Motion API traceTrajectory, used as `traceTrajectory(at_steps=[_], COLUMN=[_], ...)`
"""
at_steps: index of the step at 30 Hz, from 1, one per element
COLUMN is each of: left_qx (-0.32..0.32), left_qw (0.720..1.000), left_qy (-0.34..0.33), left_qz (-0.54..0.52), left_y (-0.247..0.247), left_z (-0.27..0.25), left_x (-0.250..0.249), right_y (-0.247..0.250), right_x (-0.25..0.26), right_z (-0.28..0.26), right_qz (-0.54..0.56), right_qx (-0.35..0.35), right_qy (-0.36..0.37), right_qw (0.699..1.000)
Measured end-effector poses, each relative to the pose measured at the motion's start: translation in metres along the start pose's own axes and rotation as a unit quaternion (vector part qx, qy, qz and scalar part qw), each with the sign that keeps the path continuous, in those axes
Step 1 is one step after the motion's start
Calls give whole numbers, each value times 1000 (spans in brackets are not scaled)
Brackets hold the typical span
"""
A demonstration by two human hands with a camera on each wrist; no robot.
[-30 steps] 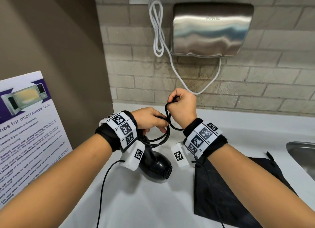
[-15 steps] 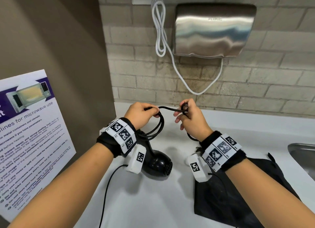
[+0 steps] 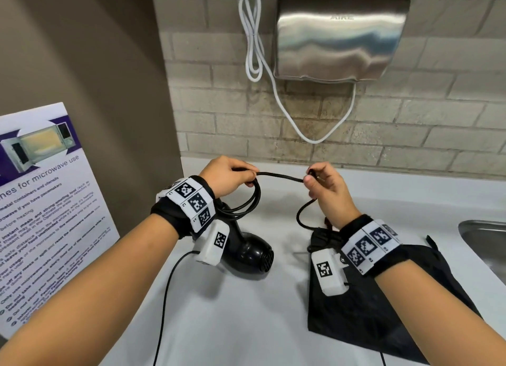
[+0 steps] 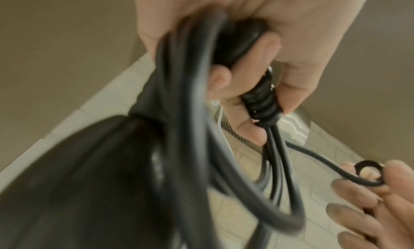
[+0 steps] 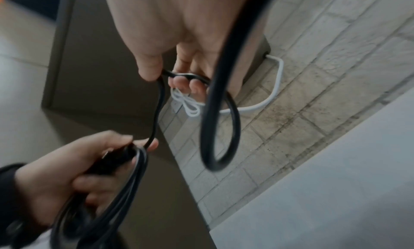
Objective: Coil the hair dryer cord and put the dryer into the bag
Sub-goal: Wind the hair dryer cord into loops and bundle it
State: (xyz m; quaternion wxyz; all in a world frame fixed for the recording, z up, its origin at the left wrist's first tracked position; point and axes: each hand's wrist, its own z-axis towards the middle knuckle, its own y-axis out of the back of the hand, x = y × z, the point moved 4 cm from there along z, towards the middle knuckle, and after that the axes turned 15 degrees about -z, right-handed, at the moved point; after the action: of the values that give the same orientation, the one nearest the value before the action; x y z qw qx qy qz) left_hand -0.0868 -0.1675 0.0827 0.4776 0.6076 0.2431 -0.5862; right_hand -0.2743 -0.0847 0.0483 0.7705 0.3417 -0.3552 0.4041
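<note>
Setting: pale grey desk (image 3: 246, 324) under a beige brick wall, inside a corner.
Left grip: left hand (image 3: 228, 178) is clenched round the gathered loops of the thin black rubber cord (image 3: 279, 176) and the ribbed black plug (image 4: 261, 100), which keeps the finished turns from springing loose.
Right grip: right hand (image 3: 325, 193) pinches the cord between thumb and fingers, drawing a straight stretch taut across to the left hand; a small kink loop shows at its fingertips (image 4: 396, 168) in the left wrist view.
Slack: beyond the right grip the cord drops in a curve toward the desk.
Dryer: glossy black plastic hair dryer (image 3: 252, 252) hangs low under the left wrist; whether it touches the desk I cannot tell.
Bag: flat black fabric drawstring bag (image 3: 369, 324) lies on the desk under the right forearm, near for loading.
Progress: coiling seems partly done, judging by the slack; the dryer is not yet bagged.
Around: brushed steel wall hand dryer (image 3: 339, 37) with white cable, and a microwave guideline poster (image 3: 46, 201) at left.
</note>
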Motion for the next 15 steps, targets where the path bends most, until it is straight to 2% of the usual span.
traceTrajectory(at_steps=[4, 8, 10, 12, 15], left_qx=[27, -21, -53, -68, -71], left_qw=[999, 1000, 999, 998, 997], left_qy=[16, 12, 8, 4, -4], left_qz=[11, 14, -1, -16, -27], left_y=[-4, 1, 4, 4, 4], left_z=[2, 3, 3, 2, 0], left_x=[2, 2, 2, 2, 0], right_y=[17, 10, 1, -12, -37], right_x=[-3, -6, -10, -11, -5], right_z=[8, 2, -8, -21, -33], right_qz=[-14, -76, -123, -162, -118], right_qx=[-87, -91, -60, 10, 132], right_qy=[-20, -13, 2, 9, -30], right_qw=[996, 993, 991, 987, 984])
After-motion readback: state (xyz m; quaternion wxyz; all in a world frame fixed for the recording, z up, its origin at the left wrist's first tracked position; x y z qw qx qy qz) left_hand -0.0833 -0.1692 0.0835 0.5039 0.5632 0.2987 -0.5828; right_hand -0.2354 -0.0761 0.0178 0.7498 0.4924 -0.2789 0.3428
